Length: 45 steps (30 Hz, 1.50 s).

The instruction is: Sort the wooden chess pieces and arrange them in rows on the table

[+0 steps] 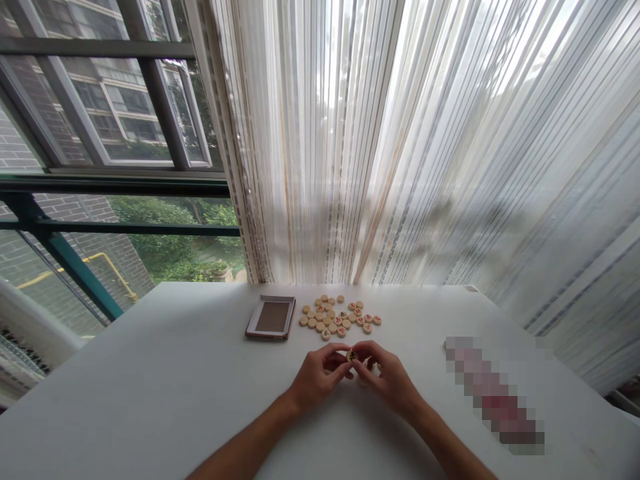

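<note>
Between the fingertips of both hands is a round wooden xiangqi piece (351, 356) with a black character facing up. My left hand (320, 372) pinches it from the left, and my right hand (389, 375) grips its right side. Something pale shows under the right fingers, partly hidden, possibly more pieces. Just beyond the hands lies a loose spread of xiangqi pieces (320, 327). Some show red characters, a few show black ones, and many have a plain face up.
An open shallow box (273, 317) with a pale rim and brown inside sits left of the pieces. On the white table (175, 387), a blurred-out pinkish object (493, 393) lies to the right. A striped curtain (350, 167) and a window (115, 100) stand behind.
</note>
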{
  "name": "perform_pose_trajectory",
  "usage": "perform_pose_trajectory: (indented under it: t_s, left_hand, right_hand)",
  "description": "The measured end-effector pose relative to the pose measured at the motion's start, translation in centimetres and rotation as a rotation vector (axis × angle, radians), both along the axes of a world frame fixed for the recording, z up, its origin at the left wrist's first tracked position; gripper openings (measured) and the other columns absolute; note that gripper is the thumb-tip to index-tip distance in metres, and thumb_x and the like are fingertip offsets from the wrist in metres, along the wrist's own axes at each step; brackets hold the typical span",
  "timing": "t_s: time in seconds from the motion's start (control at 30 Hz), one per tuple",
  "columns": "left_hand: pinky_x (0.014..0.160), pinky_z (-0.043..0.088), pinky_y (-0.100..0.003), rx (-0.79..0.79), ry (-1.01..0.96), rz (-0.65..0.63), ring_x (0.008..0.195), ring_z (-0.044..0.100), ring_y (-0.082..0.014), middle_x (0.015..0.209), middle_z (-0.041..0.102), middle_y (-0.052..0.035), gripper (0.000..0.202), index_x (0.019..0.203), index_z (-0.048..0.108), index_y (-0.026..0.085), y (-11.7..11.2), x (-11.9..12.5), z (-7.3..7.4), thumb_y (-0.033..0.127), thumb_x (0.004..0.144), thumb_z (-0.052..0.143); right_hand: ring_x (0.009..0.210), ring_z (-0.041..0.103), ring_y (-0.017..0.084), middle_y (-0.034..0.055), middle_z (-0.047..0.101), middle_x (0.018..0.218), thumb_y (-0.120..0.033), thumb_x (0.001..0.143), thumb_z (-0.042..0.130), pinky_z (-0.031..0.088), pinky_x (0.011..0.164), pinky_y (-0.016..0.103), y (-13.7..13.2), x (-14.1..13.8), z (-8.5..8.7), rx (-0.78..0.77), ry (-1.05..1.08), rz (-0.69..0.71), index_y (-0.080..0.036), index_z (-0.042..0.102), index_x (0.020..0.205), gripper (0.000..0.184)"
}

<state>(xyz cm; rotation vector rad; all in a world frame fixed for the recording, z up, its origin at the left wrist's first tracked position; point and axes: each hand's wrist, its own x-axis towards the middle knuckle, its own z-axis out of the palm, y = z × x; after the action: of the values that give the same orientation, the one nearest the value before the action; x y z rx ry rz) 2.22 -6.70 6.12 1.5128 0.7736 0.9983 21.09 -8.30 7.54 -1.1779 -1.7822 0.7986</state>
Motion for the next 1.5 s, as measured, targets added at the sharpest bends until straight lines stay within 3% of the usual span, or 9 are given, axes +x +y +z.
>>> perform_pose_trajectory:
  t_s: [0.27, 0.63, 0.83, 1.17, 1.33, 1.5]
  left_hand:
    - [0.072, 0.057, -0.028, 0.184, 0.161, 0.014, 0.081, 0.073, -0.0208, 0.092, 0.076, -0.0074, 0.031, 0.114, 0.064, 0.019, -0.4, -0.2, -0.2, 0.033, 0.087, 0.065]
    - [0.072, 0.055, -0.027, 0.232, 0.214, 0.033, 0.079, 0.071, -0.0178, 0.087, 0.075, -0.0043, 0.028, 0.111, 0.064, 0.019, -0.4, -0.3, -0.5, 0.028, 0.085, 0.066]
    - [0.072, 0.056, -0.029, 0.183, 0.165, 0.033, 0.078, 0.072, -0.019, 0.086, 0.074, -0.0054, 0.029, 0.111, 0.063, 0.018, -0.2, -0.2, -0.6, 0.033, 0.086, 0.066]
    - [0.069, 0.057, -0.029, 0.079, 0.065, 0.087, 0.074, 0.074, -0.0211, 0.085, 0.074, -0.0077, 0.036, 0.111, 0.06, 0.016, 0.2, 0.0, -0.6, 0.038, 0.084, 0.07]
    - [0.072, 0.058, -0.032, 0.03, 0.001, 0.042, 0.078, 0.074, -0.0228, 0.09, 0.075, -0.0105, 0.037, 0.11, 0.059, 0.015, 0.1, 0.0, -0.3, 0.037, 0.084, 0.071]
    - [0.073, 0.058, -0.033, -0.018, -0.043, 0.001, 0.078, 0.074, -0.0231, 0.094, 0.075, -0.0129, 0.039, 0.113, 0.059, 0.015, 0.2, 0.0, -0.4, 0.038, 0.084, 0.071]
  right_hand:
    - [0.061, 0.057, 0.014, -0.0009, 0.065, 0.07, -0.04, 0.085, 0.067, 0.046, 0.056, 0.023, 0.1, -0.1, -1.0, -0.032, 0.002, -0.044, -0.02, 0.063, 0.087, 0.021]
    - [0.06, 0.059, 0.014, 0.0003, 0.068, 0.067, -0.047, 0.089, 0.062, 0.045, 0.057, 0.023, -0.1, -0.1, -0.6, -0.057, 0.019, -0.059, -0.018, 0.065, 0.081, 0.03]
    - [0.061, 0.062, 0.014, 0.001, 0.069, 0.071, -0.042, 0.095, 0.054, 0.047, 0.058, 0.024, -0.3, -0.1, -0.1, -0.056, 0.039, -0.014, -0.019, 0.065, 0.087, 0.027]
    - [0.082, 0.067, 0.018, 0.0057, 0.071, 0.096, -0.033, 0.095, 0.052, 0.053, 0.072, 0.027, 0.3, 0.6, -0.2, 0.017, 0.069, -0.111, -0.021, 0.062, 0.104, 0.018]
    - [0.074, 0.064, 0.016, 0.0043, 0.071, 0.094, -0.034, 0.093, 0.057, 0.05, 0.061, 0.024, -0.2, 0.2, 0.2, 0.013, 0.001, -0.019, -0.022, 0.064, 0.103, 0.018]
    - [0.074, 0.063, 0.015, 0.0031, 0.072, 0.094, -0.034, 0.09, 0.062, 0.048, 0.06, 0.023, -0.1, 0.0, 0.0, 0.038, 0.009, 0.017, -0.022, 0.065, 0.103, 0.018]
